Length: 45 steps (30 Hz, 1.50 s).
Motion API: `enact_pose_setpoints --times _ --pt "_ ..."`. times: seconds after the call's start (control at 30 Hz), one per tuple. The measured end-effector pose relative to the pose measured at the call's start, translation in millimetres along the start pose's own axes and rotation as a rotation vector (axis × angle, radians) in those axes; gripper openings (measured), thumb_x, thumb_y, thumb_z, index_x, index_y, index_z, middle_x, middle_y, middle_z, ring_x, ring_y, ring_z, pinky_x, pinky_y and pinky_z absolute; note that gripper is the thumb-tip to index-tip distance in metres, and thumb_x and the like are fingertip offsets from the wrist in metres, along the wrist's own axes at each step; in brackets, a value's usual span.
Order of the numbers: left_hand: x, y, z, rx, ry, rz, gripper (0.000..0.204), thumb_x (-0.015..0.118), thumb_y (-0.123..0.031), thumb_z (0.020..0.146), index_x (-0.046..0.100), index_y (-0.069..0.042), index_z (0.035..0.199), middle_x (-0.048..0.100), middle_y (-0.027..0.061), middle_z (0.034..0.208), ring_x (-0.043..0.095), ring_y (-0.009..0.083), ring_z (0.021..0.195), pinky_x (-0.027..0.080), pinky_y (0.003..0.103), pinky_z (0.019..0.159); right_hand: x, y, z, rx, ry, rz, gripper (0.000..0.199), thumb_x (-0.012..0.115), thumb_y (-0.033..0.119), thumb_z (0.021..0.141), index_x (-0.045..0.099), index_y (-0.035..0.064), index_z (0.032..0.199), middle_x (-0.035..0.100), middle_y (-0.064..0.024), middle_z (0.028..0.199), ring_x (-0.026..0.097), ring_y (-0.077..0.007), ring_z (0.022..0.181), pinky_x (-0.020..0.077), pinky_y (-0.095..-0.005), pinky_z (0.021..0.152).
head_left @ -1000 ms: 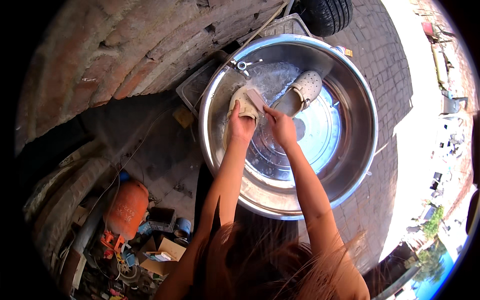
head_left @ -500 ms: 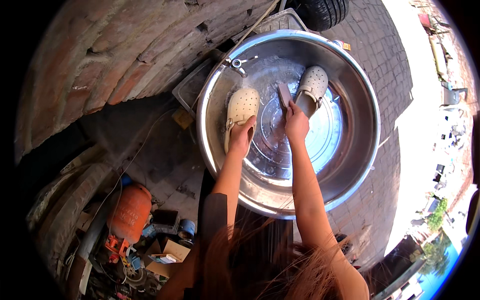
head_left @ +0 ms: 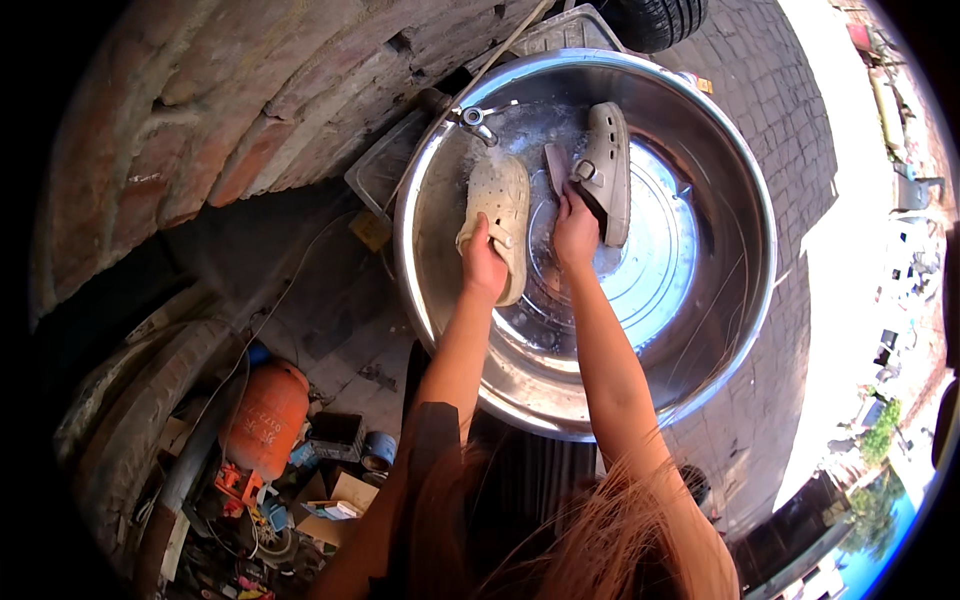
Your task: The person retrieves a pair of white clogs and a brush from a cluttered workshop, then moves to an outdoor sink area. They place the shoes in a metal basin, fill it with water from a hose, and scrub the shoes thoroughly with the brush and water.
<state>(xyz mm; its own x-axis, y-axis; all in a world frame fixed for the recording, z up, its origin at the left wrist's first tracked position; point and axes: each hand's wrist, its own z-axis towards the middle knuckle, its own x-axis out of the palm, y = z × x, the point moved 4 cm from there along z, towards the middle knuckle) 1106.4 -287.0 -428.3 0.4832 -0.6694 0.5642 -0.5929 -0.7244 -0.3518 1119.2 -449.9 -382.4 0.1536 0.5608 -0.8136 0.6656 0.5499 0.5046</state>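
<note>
A large shiny metal basin (head_left: 735,300) with a little water fills the upper middle of the view. Inside it lie two beige perforated clogs. My left hand (head_left: 484,266) grips the heel end of the left clog (head_left: 497,210), sole side toward the basin wall. A small brush (head_left: 555,165) is held in my right hand (head_left: 575,228), with its head up beside the right clog (head_left: 606,168), which lies on its side. A metal tap (head_left: 474,121) pokes over the basin's far rim, above the clogs.
A rough brick wall (head_left: 250,110) curves along the left. An orange gas cylinder (head_left: 267,420) stands at lower left among boxes, tape and small clutter. A black tyre (head_left: 660,18) sits behind the basin. Paved ground (head_left: 800,150) lies to the right.
The left clog has gone from lifted in both hands to lying against the basin wall under my left hand. My right hand has taken up the brush near the right clog.
</note>
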Motion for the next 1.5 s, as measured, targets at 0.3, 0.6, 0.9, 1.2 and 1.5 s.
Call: enact_pose_setpoints --times 0.3,0.6,0.9,1.2,1.5 --pt "32.7 0.3 -32.4 -0.201 -0.015 -0.057 0.054 0.042 -0.044 0.097 0.043 -0.003 0.132 0.052 0.0108 0.128 0.051 0.0245 0.118 0.041 0.039 0.101 -51.9 29.4 -30.0 -0.215 0.203 0.011 0.028 0.060 0.021 0.089 0.065 0.0182 0.117 0.064 -0.0204 0.088 0.063 -0.0370 0.074 0.0491 -0.0406 0.066" --pt "14.0 -1.1 -41.0 -0.111 -0.087 -0.003 0.050 0.052 -0.037 0.095 0.045 -0.003 0.130 0.054 0.0106 0.125 0.053 0.0241 0.114 0.044 0.039 0.096 -63.9 26.1 -70.5 -0.292 0.382 -0.024 0.028 0.058 0.029 0.090 0.065 0.0266 0.117 0.065 -0.0175 0.078 0.063 -0.0355 0.072 0.0500 -0.0440 0.067" --pt "4.6 -3.4 -25.2 -0.102 0.001 -0.217 0.054 0.035 -0.042 0.100 0.037 -0.003 0.137 0.047 0.0124 0.136 0.046 0.0270 0.124 0.038 0.041 0.105 13.1 -7.2 22.5 -0.083 0.125 0.061 0.031 0.053 0.025 0.092 0.062 0.0124 0.119 0.065 -0.0225 0.097 0.063 -0.0363 0.089 0.0495 -0.0417 0.076" --pt "12.2 -8.2 -9.3 -0.163 -0.101 -0.313 0.054 0.031 -0.042 0.101 0.038 -0.001 0.136 0.048 0.0130 0.134 0.047 0.0281 0.122 0.038 0.043 0.104 -101.2 5.7 -113.9 -0.334 0.479 0.048 0.031 0.059 0.014 0.090 0.063 0.0173 0.120 0.066 -0.0183 0.098 0.066 -0.0316 0.087 0.0505 -0.0338 0.076" --pt "15.1 -8.7 -13.0 -0.229 -0.135 -0.235 0.043 0.035 -0.036 0.101 0.049 -0.003 0.126 0.057 0.0114 0.122 0.054 0.0260 0.113 0.043 0.042 0.099 -67.1 27.6 -73.9 -0.320 0.383 -0.012 0.030 0.060 0.016 0.089 0.063 0.0152 0.119 0.065 -0.0206 0.095 0.065 -0.0353 0.079 0.0501 -0.0362 0.070"
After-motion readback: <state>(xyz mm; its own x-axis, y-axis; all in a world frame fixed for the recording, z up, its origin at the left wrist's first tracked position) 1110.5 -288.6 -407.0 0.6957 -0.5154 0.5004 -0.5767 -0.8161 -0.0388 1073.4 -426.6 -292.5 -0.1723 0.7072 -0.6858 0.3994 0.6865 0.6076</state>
